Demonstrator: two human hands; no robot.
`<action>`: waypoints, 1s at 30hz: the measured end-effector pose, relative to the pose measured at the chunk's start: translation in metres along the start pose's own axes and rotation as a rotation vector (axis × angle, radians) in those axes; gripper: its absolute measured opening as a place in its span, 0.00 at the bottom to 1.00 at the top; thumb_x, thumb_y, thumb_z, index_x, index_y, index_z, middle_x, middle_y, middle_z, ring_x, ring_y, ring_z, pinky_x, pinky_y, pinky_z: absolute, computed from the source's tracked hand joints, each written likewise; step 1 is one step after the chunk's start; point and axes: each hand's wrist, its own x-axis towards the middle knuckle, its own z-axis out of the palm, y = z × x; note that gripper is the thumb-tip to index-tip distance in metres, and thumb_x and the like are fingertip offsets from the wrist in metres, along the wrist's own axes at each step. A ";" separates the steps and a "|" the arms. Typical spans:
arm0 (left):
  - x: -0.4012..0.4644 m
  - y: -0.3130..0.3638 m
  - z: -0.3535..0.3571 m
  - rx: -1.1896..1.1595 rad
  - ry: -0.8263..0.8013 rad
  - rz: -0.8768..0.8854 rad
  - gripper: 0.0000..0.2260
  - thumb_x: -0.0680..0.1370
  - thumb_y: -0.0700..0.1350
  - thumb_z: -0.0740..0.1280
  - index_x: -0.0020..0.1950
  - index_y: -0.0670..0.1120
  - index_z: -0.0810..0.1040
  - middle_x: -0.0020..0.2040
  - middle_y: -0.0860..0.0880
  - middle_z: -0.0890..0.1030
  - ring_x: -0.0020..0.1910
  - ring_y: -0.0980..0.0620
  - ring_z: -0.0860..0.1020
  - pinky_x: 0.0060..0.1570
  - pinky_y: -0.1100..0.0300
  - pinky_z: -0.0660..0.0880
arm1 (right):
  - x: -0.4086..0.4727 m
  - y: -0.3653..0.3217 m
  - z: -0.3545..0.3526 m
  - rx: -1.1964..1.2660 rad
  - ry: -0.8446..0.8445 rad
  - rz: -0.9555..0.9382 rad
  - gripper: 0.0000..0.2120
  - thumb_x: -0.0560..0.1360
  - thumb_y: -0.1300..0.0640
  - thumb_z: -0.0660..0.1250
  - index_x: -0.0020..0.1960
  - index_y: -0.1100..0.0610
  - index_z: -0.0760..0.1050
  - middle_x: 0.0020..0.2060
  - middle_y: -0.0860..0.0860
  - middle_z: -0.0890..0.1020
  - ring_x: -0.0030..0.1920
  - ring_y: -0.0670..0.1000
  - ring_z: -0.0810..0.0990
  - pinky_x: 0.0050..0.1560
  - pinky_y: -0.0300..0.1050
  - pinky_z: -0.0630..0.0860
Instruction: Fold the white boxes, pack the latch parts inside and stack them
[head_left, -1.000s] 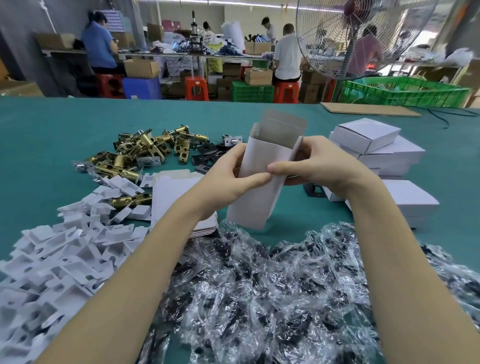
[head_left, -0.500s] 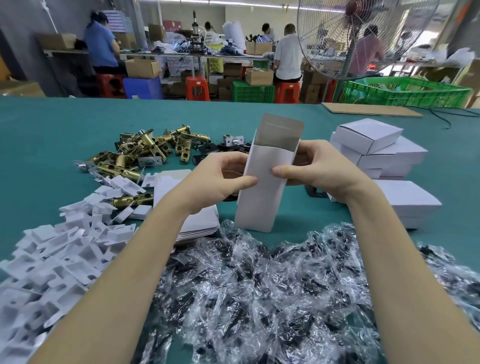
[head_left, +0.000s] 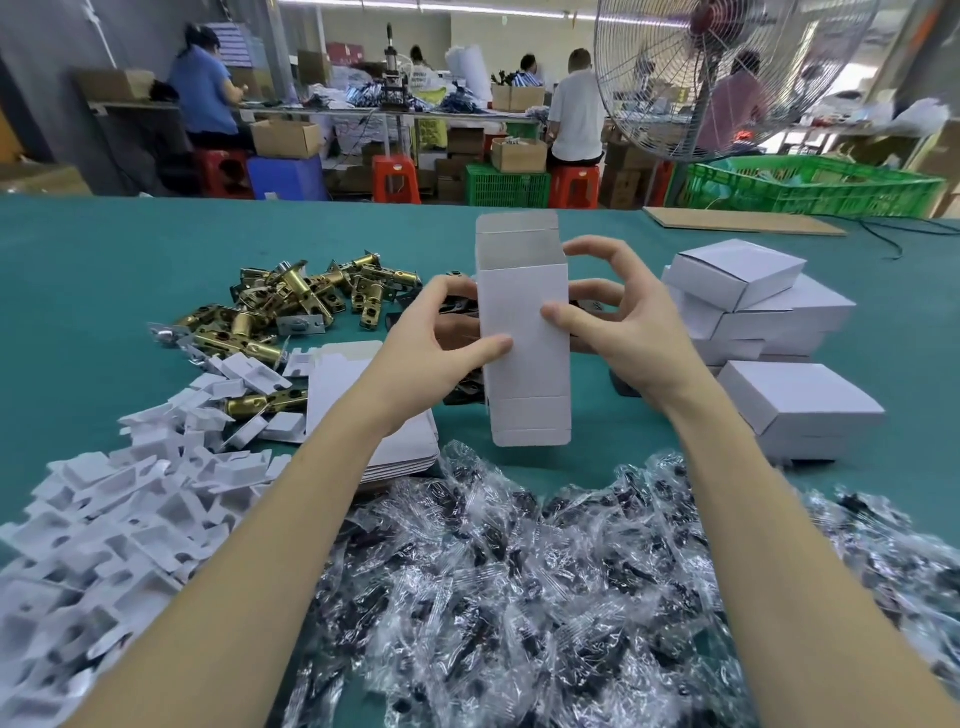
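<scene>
Box (head_left: 524, 338) upright, pinched between left hand (head_left: 441, 338), right hand (head_left: 618, 332) fingers.

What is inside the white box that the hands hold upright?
The white box has its top flap open, showing only a bare grey inner wall. The lower interior is hidden by its front panel.

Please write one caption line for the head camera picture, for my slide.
Both hands, left hand and right hand, hold an upright white box with open top flap over the teal table.
</scene>
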 end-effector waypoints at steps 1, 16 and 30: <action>0.000 0.000 0.000 0.016 0.001 0.006 0.19 0.76 0.47 0.77 0.62 0.56 0.73 0.52 0.54 0.86 0.52 0.56 0.84 0.53 0.53 0.81 | 0.000 0.000 0.000 0.009 -0.008 -0.001 0.20 0.76 0.63 0.75 0.63 0.48 0.75 0.44 0.48 0.87 0.47 0.51 0.86 0.49 0.53 0.85; -0.005 0.018 0.005 -0.009 0.122 0.174 0.02 0.81 0.43 0.70 0.53 0.48 0.81 0.52 0.49 0.84 0.47 0.53 0.83 0.54 0.42 0.81 | -0.002 0.007 -0.003 0.095 -0.094 0.014 0.11 0.76 0.67 0.73 0.54 0.53 0.79 0.45 0.48 0.87 0.46 0.51 0.86 0.44 0.47 0.84; -0.003 0.040 -0.004 -0.084 0.087 0.117 0.08 0.81 0.40 0.69 0.45 0.53 0.79 0.55 0.47 0.84 0.45 0.54 0.83 0.43 0.57 0.81 | -0.004 0.004 -0.003 0.139 -0.161 0.053 0.13 0.76 0.65 0.74 0.56 0.52 0.79 0.46 0.49 0.87 0.47 0.50 0.85 0.45 0.43 0.83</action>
